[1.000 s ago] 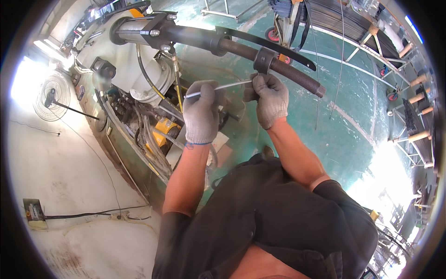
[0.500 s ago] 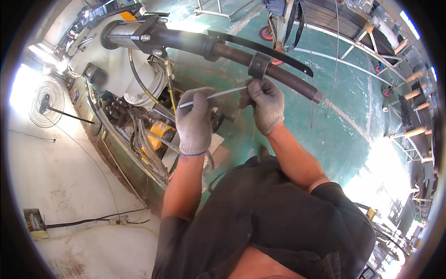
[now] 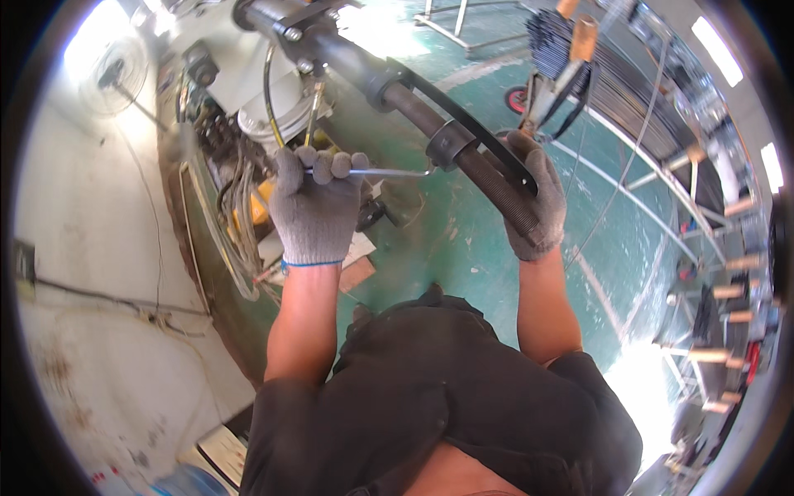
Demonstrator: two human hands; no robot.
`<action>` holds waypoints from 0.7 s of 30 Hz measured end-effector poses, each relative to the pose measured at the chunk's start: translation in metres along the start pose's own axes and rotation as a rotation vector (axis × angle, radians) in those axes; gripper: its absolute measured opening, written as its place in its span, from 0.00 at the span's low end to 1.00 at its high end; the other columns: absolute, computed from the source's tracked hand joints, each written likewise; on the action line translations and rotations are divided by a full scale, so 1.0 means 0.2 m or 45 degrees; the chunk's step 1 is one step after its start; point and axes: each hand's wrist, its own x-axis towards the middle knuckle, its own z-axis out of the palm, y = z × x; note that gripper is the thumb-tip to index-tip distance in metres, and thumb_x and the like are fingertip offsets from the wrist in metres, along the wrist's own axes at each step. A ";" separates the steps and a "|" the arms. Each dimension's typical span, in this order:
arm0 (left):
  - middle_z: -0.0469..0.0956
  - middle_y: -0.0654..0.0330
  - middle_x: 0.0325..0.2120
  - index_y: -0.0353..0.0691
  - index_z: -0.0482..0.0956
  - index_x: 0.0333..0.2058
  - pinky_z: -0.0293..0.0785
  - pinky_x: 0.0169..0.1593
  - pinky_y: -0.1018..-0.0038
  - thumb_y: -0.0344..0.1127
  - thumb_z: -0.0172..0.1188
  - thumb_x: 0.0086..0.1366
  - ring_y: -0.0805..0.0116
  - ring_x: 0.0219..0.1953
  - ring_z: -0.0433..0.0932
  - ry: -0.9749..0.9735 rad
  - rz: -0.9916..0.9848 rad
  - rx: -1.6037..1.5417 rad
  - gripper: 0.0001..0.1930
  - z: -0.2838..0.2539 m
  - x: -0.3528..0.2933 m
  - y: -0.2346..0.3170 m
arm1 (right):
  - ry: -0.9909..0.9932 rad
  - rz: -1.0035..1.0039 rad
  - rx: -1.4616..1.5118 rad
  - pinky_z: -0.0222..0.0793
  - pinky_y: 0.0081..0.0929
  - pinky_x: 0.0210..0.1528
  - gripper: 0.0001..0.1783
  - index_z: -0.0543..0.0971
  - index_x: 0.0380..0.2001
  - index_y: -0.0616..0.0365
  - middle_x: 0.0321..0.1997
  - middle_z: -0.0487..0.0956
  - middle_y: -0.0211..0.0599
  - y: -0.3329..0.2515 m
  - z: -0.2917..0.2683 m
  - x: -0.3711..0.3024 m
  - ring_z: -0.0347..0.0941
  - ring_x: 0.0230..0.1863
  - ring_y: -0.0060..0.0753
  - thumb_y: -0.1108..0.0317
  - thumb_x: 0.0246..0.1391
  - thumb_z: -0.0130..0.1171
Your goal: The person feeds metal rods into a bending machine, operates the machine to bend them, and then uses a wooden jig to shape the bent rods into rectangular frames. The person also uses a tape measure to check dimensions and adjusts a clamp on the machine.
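My left hand [image 3: 313, 202], in a grey knit glove, is closed around a slim silvery hex key [image 3: 389, 173]. The key points right, and its short bent end meets the underside of a dark metal collar [image 3: 450, 144]. That collar sits around a long threaded rod [image 3: 500, 188], which slopes down to the right. My gloved right hand [image 3: 542, 202] is cupped behind the rod's free end, its fingers curled up by the tip of a black curved bar [image 3: 471, 124]. The bar runs along the rod's upper side. Part of the right hand's grip is hidden.
Hoses [image 3: 227, 215] and machine parts lie left of the rod, below a large pale machine body [image 3: 223, 33]. A rack of dark long stock [image 3: 616, 78] stands at the right. A standing fan [image 3: 112, 74] is at the far left.
My right hand has let go of the hex key and moved right to the rod's end. The left hand has turned and closed around the key, whose bent end is now at the collar.
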 end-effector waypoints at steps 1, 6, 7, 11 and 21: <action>0.71 0.64 0.23 0.44 0.80 0.35 0.72 0.57 0.52 0.50 0.57 0.79 0.60 0.35 0.75 0.027 0.039 0.005 0.17 -0.01 -0.01 -0.03 | -0.070 0.054 0.001 0.80 0.40 0.65 0.35 0.70 0.67 0.71 0.61 0.79 0.54 -0.06 0.05 0.00 0.82 0.61 0.45 0.48 0.77 0.54; 0.63 0.68 0.21 0.45 0.78 0.37 0.73 0.47 0.59 0.49 0.56 0.81 0.64 0.30 0.68 0.161 0.184 0.026 0.16 0.05 -0.01 -0.11 | -0.634 0.233 -0.220 0.79 0.43 0.68 0.44 0.62 0.74 0.73 0.69 0.75 0.58 -0.14 0.02 0.16 0.78 0.66 0.49 0.41 0.76 0.50; 0.61 0.69 0.21 0.45 0.76 0.37 0.72 0.43 0.61 0.48 0.55 0.82 0.66 0.29 0.67 0.243 0.239 0.072 0.15 0.08 -0.01 -0.13 | -0.671 0.257 -0.190 0.80 0.44 0.67 0.45 0.61 0.75 0.73 0.69 0.75 0.58 -0.14 0.03 0.17 0.79 0.66 0.49 0.41 0.77 0.49; 0.59 0.70 0.22 0.47 0.72 0.36 0.68 0.37 0.65 0.45 0.53 0.84 0.69 0.25 0.62 0.525 0.414 0.132 0.14 0.15 0.01 -0.18 | -0.762 0.421 -0.093 0.83 0.39 0.61 0.43 0.66 0.72 0.72 0.64 0.78 0.54 -0.18 0.10 0.17 0.80 0.61 0.43 0.39 0.79 0.43; 0.58 0.70 0.20 0.40 0.73 0.39 0.62 0.28 0.69 0.37 0.52 0.80 0.72 0.21 0.59 0.604 0.340 0.330 0.09 0.18 0.11 -0.17 | -0.814 0.866 -0.106 0.87 0.44 0.57 0.42 0.67 0.69 0.78 0.56 0.83 0.64 -0.07 0.23 0.52 0.87 0.53 0.53 0.41 0.78 0.47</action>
